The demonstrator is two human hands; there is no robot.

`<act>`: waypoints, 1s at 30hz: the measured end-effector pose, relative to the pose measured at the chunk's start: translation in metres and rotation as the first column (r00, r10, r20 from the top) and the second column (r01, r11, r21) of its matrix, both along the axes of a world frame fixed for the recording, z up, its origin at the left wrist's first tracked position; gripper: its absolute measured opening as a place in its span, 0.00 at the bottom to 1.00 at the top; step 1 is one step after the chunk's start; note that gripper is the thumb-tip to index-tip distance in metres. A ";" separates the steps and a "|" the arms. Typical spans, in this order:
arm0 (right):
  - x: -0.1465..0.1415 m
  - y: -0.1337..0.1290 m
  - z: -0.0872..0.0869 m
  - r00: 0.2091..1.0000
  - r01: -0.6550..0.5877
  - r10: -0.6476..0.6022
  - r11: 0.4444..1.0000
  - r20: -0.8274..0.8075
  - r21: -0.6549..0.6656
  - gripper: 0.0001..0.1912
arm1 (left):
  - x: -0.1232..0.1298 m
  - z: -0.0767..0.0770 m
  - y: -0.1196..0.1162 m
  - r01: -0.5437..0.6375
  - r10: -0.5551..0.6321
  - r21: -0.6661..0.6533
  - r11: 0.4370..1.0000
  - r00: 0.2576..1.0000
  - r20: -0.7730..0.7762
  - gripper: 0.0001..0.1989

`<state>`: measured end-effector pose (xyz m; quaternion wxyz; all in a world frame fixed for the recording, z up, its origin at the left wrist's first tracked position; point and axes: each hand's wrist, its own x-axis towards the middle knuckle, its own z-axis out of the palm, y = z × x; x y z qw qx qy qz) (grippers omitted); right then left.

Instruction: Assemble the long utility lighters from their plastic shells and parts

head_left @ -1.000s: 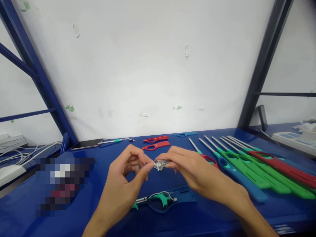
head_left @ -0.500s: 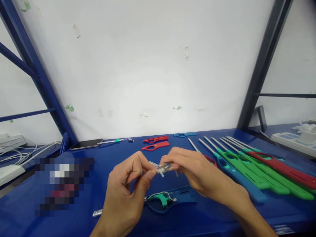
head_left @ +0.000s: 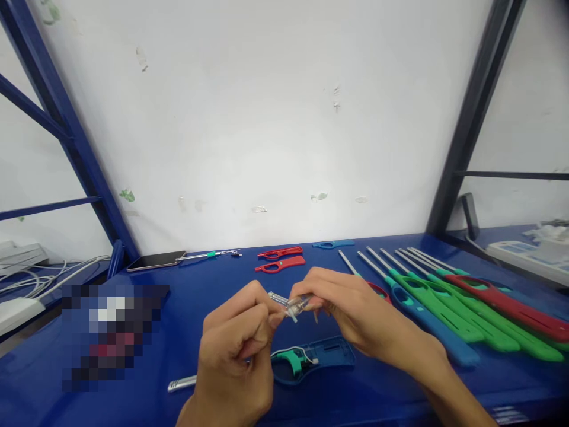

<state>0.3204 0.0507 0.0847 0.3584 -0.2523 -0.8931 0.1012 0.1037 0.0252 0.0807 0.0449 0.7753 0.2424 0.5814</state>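
Over the middle of the table, my right hand (head_left: 351, 308) grips a small clear plastic lighter fuel tank (head_left: 299, 304) between thumb and fingers. A pale stub and a clear narrow part stick out at its left end. My left hand (head_left: 240, 350) is closed in a pinch at that same end; its fingertips partly hide what they grip. Below the hands lies an opened blue lighter half-shell (head_left: 333, 354), with a green trigger (head_left: 293, 360) and a white wire in it. Its silver tube (head_left: 182, 383) is partly covered by my left hand.
Several assembled long lighters (head_left: 444, 302) in green, blue and red lie at the right. Red shell halves (head_left: 282, 264) and a blue shell (head_left: 333, 244) lie at the back. A phone (head_left: 155, 261) and a loose rod with wires (head_left: 200, 255) are at the back left.
My left hand has shifted slightly right and turned, its fingers curling more over the tank's end. My right hand stays nearly in place with the tank.
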 end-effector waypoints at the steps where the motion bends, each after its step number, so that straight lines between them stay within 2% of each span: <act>1: 0.000 0.000 0.000 1.000 -0.001 0.001 1.000 0.000 -0.001 0.25 | 0.000 0.001 0.001 -0.004 0.004 0.007 1.000 1.000 -0.009 0.23; 5: 0.000 -0.002 0.003 1.000 0.011 -0.011 0.999 -0.001 -0.033 0.15 | -0.005 0.002 0.003 -0.011 0.010 -0.052 0.999 1.000 -0.030 0.22; 8: -0.001 -0.005 0.007 1.000 0.013 -0.013 0.999 -0.002 -0.046 0.11 | -0.011 0.005 0.002 -0.029 0.028 -0.194 0.981 1.000 -0.008 0.20; 11: -0.002 -0.007 0.010 1.000 0.008 -0.008 0.999 -0.002 -0.053 0.12 | -0.013 0.009 0.000 -0.063 0.069 -0.338 0.939 0.998 0.006 0.16; 14: 0.001 -0.009 0.012 0.999 0.049 -0.049 0.994 0.006 -0.095 0.12 | -0.012 0.010 0.003 -0.086 0.096 -0.477 0.875 0.995 -0.003 0.06; 15: 0.003 -0.009 0.012 0.996 0.086 -0.085 0.989 0.014 -0.116 0.13 | -0.012 0.009 0.005 -0.102 0.096 -0.520 0.848 0.995 -0.037 0.03; 17: 0.007 -0.010 0.013 0.981 0.193 -0.187 0.967 0.046 -0.169 0.14 | -0.012 0.004 0.010 -0.158 0.068 -0.561 0.812 0.982 -0.179 0.04; 19: 0.012 -0.009 0.013 0.959 0.283 -0.268 0.936 0.096 -0.209 0.16 | -0.012 -0.005 0.014 -0.228 0.011 -0.533 0.814 0.925 -0.380 0.08; 21: 0.014 -0.008 0.013 0.948 0.308 -0.277 0.922 0.156 -0.234 0.17 | -0.013 -0.013 0.015 -0.265 -0.041 -0.482 0.835 0.844 -0.535 0.10; 24: 0.013 -0.005 0.012 0.931 0.296 -0.224 0.926 0.289 -0.235 0.09 | -0.015 -0.021 0.013 -0.299 -0.093 -0.475 0.828 0.761 -0.642 0.12; 27: 0.008 -0.002 0.008 0.898 0.275 -0.167 0.935 0.407 -0.225 0.12 | -0.015 -0.021 0.010 -0.366 -0.132 -0.493 0.789 0.684 -0.717 0.11; 30: 0.003 0.001 0.001 0.879 0.259 -0.137 0.942 0.458 -0.214 0.12 | -0.014 -0.018 0.010 -0.417 -0.169 -0.499 0.760 0.615 -0.770 0.08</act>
